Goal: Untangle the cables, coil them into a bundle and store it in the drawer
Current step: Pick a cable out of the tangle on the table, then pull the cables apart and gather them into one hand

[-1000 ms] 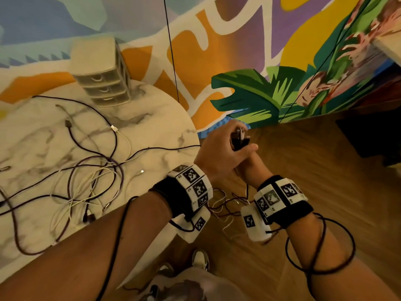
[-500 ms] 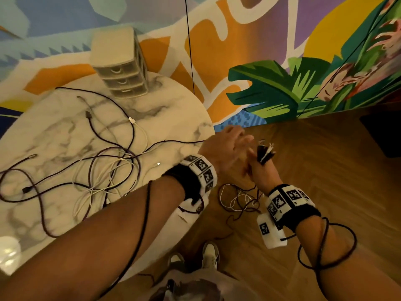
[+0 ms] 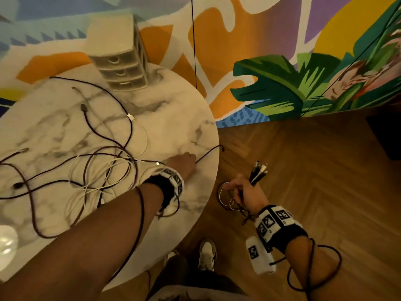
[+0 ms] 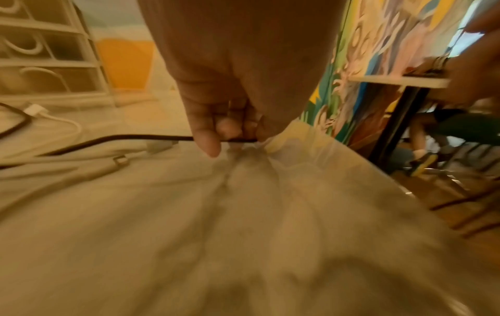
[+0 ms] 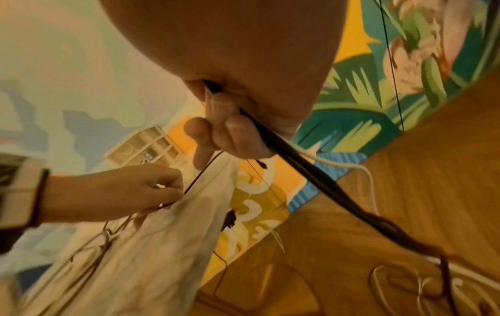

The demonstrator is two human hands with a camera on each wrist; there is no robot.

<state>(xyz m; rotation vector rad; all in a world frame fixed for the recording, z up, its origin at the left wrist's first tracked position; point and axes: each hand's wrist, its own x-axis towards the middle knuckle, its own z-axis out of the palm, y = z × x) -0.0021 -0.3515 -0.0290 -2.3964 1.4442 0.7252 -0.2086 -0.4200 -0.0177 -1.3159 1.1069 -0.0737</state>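
On the round marble table (image 3: 173,118) lies a tangle of dark and white cables (image 3: 97,170). My left hand (image 3: 192,158) reaches over it near the table's right edge. In the left wrist view, the left hand (image 4: 232,141) pinches one thin dark cable (image 4: 135,138) between thumb and fingers. That dark cable (image 3: 208,152) runs on to the edge, and its end hangs over. Off the table, my right hand (image 3: 240,187) grips a bundle of cable ends (image 3: 258,172) that stick up, while loose loops (image 3: 227,198) hang below. The right wrist view shows the right hand (image 5: 224,132) wrapped around this bundle (image 5: 297,169).
A beige three-drawer unit (image 3: 121,68), its drawers closed, stands at the table's far edge against the painted wall. Wood floor (image 3: 303,170) lies to the right, with a dark object (image 3: 388,135) at the far right. My shoes (image 3: 207,255) are below the table edge.
My left hand left the right hand, moved left onto the table and pinched a dark cable. The right hand sank lower, still gripping the bundle of cable ends.
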